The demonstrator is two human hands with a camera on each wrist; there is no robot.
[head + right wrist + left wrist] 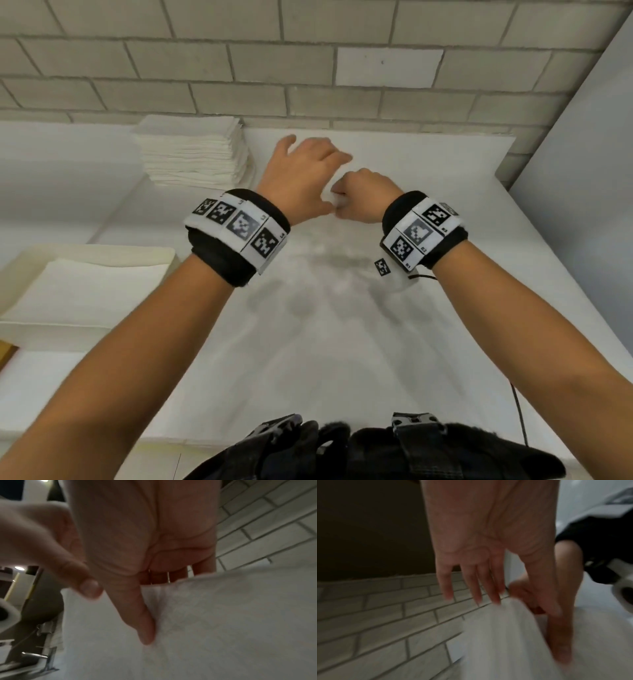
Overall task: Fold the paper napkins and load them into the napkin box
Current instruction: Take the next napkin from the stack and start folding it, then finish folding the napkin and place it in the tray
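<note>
Right hand (137, 545) pinching napkin (214, 622) — left hand (481, 536) slack-fingered, touching its edge.

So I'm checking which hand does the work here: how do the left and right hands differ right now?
The left hand has its fingers straight and spread, holding nothing; the right hand curls its fingers round a white napkin, thumb laid on it. The left hand reaches further toward the brick wall; the right sits nearer. Both wear tagged black wristbands.
</note>
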